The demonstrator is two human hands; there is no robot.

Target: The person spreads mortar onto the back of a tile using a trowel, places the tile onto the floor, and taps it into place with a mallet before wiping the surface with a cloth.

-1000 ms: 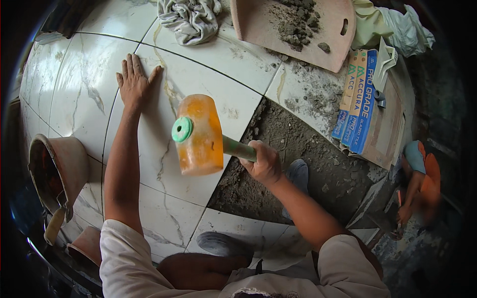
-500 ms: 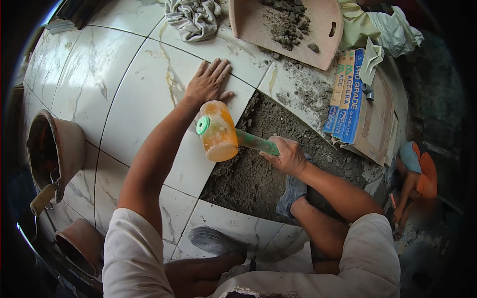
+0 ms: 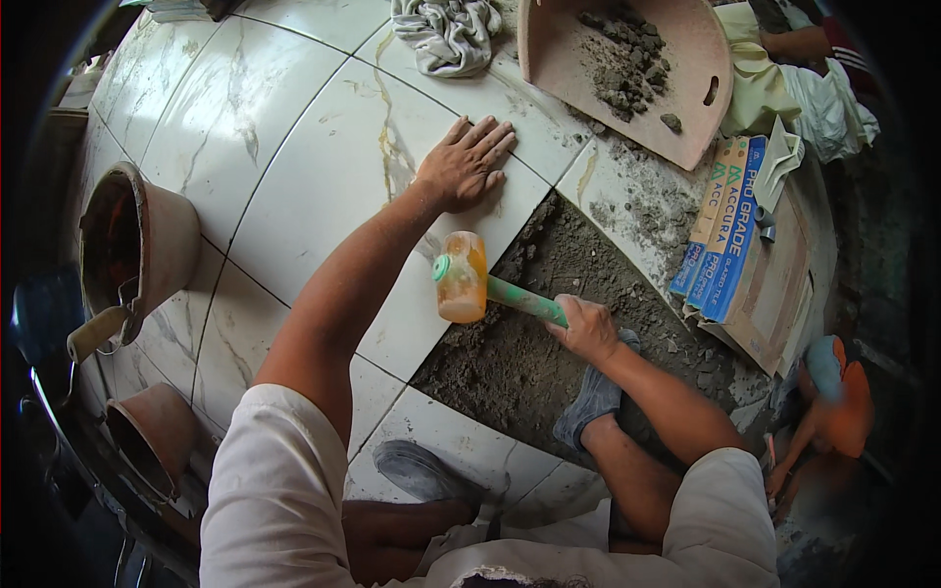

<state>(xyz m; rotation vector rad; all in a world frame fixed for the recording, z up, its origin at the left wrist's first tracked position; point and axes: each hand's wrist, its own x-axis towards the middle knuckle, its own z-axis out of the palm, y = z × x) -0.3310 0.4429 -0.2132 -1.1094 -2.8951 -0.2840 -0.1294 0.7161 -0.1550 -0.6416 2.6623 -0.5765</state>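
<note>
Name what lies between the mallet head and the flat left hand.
Head view: only bare marbled tile lies between the mallet head and the left hand; nothing else sits there.

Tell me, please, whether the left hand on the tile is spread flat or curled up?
Spread flat: the left hand lies palm down on the tile, fingers straight and apart.

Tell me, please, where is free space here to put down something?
Bare tile lies between the bucket and the left hand, and up toward the rag. It is crowded around the mortar bed, where the right hand holds the mallet, and by the boxes.
</note>
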